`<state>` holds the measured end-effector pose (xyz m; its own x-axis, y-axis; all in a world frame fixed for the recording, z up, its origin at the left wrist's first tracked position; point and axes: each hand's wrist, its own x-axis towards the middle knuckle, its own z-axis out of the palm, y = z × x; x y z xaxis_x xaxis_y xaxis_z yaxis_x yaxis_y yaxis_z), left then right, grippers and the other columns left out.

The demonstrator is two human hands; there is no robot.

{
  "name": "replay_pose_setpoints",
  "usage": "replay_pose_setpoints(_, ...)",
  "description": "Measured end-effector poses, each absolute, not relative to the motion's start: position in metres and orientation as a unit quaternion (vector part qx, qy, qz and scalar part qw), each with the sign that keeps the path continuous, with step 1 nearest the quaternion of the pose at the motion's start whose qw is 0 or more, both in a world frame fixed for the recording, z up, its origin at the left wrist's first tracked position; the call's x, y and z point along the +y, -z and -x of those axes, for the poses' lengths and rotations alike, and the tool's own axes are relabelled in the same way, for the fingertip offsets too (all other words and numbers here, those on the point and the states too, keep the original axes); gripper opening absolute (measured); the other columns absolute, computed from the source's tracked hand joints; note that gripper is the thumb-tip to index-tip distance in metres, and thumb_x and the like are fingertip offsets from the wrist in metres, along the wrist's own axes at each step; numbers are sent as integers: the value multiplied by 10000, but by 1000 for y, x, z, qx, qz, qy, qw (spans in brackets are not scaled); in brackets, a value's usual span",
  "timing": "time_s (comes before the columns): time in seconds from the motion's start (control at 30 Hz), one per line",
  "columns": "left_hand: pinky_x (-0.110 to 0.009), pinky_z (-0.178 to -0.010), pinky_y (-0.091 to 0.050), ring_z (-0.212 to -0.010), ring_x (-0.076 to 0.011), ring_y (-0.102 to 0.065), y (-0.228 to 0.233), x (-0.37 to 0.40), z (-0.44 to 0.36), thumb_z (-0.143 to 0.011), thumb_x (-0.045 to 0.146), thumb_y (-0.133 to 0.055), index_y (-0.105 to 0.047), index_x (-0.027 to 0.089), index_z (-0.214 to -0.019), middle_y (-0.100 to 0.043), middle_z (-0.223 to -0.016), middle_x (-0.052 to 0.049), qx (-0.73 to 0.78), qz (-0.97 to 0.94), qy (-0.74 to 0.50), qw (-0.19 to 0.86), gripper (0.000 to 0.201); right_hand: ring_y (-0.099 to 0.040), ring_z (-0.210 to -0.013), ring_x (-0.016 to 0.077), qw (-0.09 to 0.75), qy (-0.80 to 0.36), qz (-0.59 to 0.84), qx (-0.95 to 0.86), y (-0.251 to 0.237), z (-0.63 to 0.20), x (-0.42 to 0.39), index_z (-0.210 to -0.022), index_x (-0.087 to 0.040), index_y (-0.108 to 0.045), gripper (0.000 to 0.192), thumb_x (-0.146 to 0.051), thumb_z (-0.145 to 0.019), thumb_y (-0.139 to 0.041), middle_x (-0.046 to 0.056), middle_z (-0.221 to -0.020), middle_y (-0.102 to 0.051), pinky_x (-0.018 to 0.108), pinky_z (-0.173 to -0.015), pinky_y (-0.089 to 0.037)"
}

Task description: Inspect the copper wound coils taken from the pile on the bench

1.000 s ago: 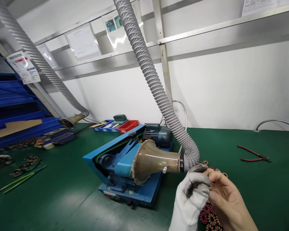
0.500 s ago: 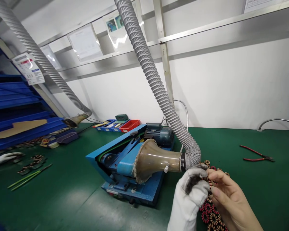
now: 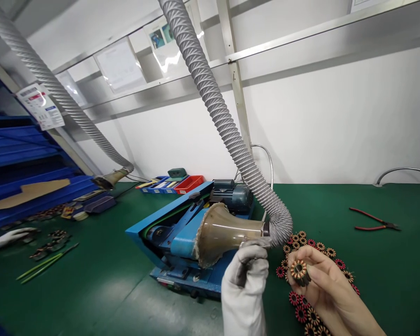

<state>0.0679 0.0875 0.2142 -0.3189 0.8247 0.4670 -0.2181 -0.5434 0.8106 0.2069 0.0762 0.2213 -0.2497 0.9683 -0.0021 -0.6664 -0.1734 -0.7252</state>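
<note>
My right hand [image 3: 325,280], bare, pinches a small copper-wound motor core [image 3: 298,269] between thumb and fingers, its ring of windings facing me. Under and around that hand lie many similar wound cores [image 3: 301,313], some copper-coloured and some red, spread on the green table. My left hand [image 3: 247,275] wears a white glove with grey-stained fingers. Its fingers are curled closed, just in front of the narrow end of the brown suction hood [image 3: 227,231]. Whatever they may hold is hidden.
A blue belt machine [image 3: 189,238] stands under the hood, joined to a grey hose [image 3: 213,98]. Red-handled pliers [image 3: 374,221] lie right. Left are green tweezers [image 3: 47,262], a co-worker's gloved hand [image 3: 12,238] and blue shelf bins [image 3: 21,158]. A red bin [image 3: 189,184] stands behind.
My left hand has moved left, away from the right hand. The motor core now shows plainly in my right hand, which has shifted slightly; more of the cores on the table are visible.
</note>
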Motion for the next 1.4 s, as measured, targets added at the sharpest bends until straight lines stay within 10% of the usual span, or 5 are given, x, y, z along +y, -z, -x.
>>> replay_pose_setpoints(0.3, -439, -959, -514, -1022, -292, -657, -211, 81, -75, -631, 135, -826, -782, 295, -928, -723, -1084, -68, 343, -664, -590, 305, 340, -685, -768, 195, 569, -742, 228, -271, -210, -215, 78, -914, -224, -708, 322, -348, -683, -895, 47, -927, -705, 278, -656, -545)
replay_pose_setpoints(0.67, -217, -774, -545, -856, -180, -704, -211, 85, -75, -773, 216, -709, -747, 222, -755, -768, -904, -27, 334, -498, -688, 409, 42, -662, -733, 149, 584, -744, 218, -241, -219, -208, 75, -852, -204, -728, 289, -275, -653, -924, 38, -896, -717, 234, -646, -527)
replay_pose_setpoints(0.9, -323, -949, -510, -1058, -243, -655, -208, 83, -76, -663, 169, -823, -773, 302, -917, -717, -1118, -46, 330, -663, -642, 200, 292, -662, -737, 136, 575, -761, 206, -218, -212, -212, 78, -903, -207, -725, 299, -235, -673, -914, 26, -888, -708, 233, -679, -541)
replay_pose_setpoints(1.17, -203, -578, -532, -616, -157, -667, -214, 95, -76, -589, 79, -764, -743, 178, -549, -738, -651, -34, 341, -425, -715, 438, 108, -637, -723, 111, 564, -749, 208, -278, -219, -204, 74, -841, -204, -743, 304, -273, -622, -942, 23, -873, -723, 190, -651, -509)
replay_pose_setpoints(1.4, -265, -828, -558, -881, -229, -721, -225, 90, -64, -637, 192, -792, -807, 197, -820, -800, -890, -69, 348, -453, -665, 482, 184, -641, -725, 112, 563, -747, 216, -279, -221, -208, 77, -836, -193, -728, 288, -257, -642, -931, 14, -863, -715, 199, -645, -521)
